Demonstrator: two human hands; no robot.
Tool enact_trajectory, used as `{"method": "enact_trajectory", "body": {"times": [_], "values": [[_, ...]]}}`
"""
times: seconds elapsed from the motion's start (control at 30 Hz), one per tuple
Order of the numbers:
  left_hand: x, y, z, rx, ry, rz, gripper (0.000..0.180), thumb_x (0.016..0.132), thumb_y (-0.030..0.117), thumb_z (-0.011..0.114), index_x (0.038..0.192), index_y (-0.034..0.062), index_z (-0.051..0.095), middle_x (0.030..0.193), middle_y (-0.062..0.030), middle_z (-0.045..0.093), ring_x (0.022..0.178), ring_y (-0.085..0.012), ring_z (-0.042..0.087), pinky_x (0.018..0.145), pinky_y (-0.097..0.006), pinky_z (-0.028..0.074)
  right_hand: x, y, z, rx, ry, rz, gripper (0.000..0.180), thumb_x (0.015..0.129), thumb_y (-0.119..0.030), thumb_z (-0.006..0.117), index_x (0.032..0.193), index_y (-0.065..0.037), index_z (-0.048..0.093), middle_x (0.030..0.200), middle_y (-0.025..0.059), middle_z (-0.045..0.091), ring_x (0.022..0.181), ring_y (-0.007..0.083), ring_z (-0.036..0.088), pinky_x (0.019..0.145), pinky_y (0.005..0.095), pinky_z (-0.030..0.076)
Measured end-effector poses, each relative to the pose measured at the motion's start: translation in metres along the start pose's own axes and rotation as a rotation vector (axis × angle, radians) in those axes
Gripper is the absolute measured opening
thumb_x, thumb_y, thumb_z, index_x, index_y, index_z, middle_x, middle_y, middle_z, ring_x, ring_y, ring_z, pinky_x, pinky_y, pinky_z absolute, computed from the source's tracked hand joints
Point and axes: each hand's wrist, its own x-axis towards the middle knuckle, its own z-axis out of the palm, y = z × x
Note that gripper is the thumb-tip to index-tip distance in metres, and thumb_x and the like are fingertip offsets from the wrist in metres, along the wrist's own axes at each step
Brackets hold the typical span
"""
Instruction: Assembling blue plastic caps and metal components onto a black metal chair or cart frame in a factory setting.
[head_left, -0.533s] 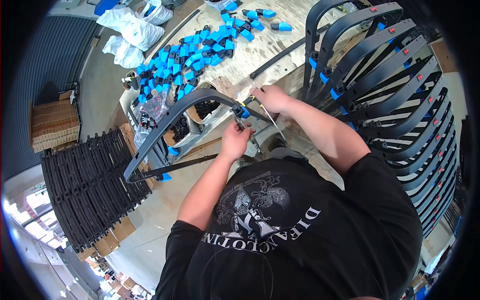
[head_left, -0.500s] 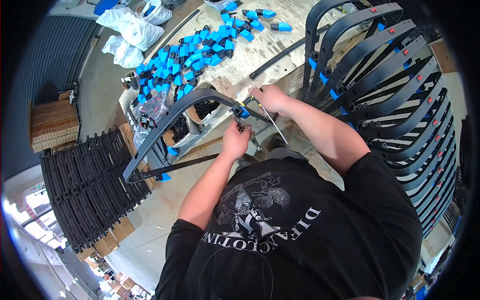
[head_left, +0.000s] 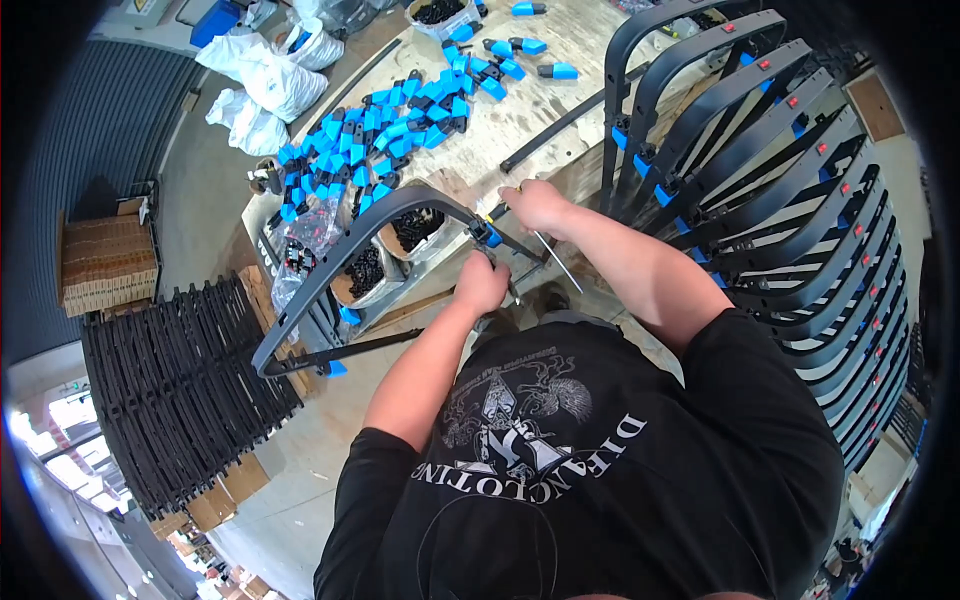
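A black curved frame stands in front of me at the bench edge, its end with a blue fitting between my hands. My left hand is closed just below that fitting, around what looks like a spanner; most of it is hidden by the fingers. To the right and slightly farther off, my right hand grips a tool with a long, thin metal shaft, which slants down toward my body. The handle is mostly covered by the hand. Something small and yellow shows at the fitting.
Blue-and-black plastic parts lie heaped on the wooden bench. Boxes of small black pieces stand at its near edge. Similar curved frames are racked at my right. Stacked black bars and white sacks are at left.
The right hand's tool has shifted slightly, its shaft tip moving a little to the right. My left hand is a little lower and hides more of the spanner. The view has tilted slightly.
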Motion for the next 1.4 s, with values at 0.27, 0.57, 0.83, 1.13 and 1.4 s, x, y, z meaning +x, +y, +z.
{"method": "enact_trajectory", "body": {"times": [0.27,0.57,0.83,1.13,1.4], "values": [[-0.003,0.005,-0.013,-0.955,-0.255,-0.179,0.022,0.094,0.018,0.059,0.104,-0.001,0.062,0.084,-0.0112,0.07,0.073,-0.0239,0.07,0.068,-0.034,0.055,0.009,0.017,0.016,0.04,0.074,-0.052,0.064,0.099,-0.039,0.058,0.135,0.01,0.038,0.113,0.0272,0.066,0.097,0.0338,0.068,0.085,0.0411,0.053],[-0.012,0.053,-0.057,-1.57,-0.276,-0.458,0.016,0.094,0.015,0.06,0.101,0.0009,0.063,0.083,-0.0075,0.067,0.064,-0.0197,0.062,0.06,-0.032,0.053,-0.012,0.01,0.021,-0.045,0.193,-0.054,0.087,0.087,-0.047,0.075,0.138,0.012,0.038,0.121,0.0326,0.063,0.112,0.0367,0.064,0.094,0.0408,0.051],[0.004,0.03,-0.077,-1.86,-0.678,-0.477,0.02,0.093,0.014,0.061,0.104,-0.0017,0.059,0.086,-0.01,0.068,0.065,-0.0233,0.068,0.055,-0.033,0.056,-0.006,0.009,0.021,-0.107,0.211,-0.076,0.082,0.087,-0.045,0.077,0.132,0.014,0.042,0.119,0.0323,0.063,0.11,0.0355,0.065,0.093,0.0412,0.051],[0.0,0.037,-0.058,-1.119,-0.501,-0.414,0.024,0.093,0.018,0.061,0.102,-0.0039,0.061,0.087,-0.0137,0.07,0.075,-0.0263,0.072,0.07,-0.042,0.061,-0.009,0.006,0.022,-0.126,0.229,-0.075,0.083,0.086,-0.045,0.078,0.134,0.013,0.044,0.12,0.0314,0.064,0.111,0.0344,0.065,0.094,0.0401,0.05],[0.0,0.03,-0.024,-0.208,-0.186,-0.172,0.033,0.095,0.025,0.062,0.103,-0.0067,0.061,0.091,-0.0181,0.072,0.074,-0.0299,0.072,0.068,-0.045,0.061,0.001,0.018,0.027,-0.06,0.26,-0.134,0.079,0.083,-0.048,0.079,0.125,0.012,0.048,0.111,0.0322,0.066,0.104,0.039,0.067,0.09,0.0425,0.052]]}}
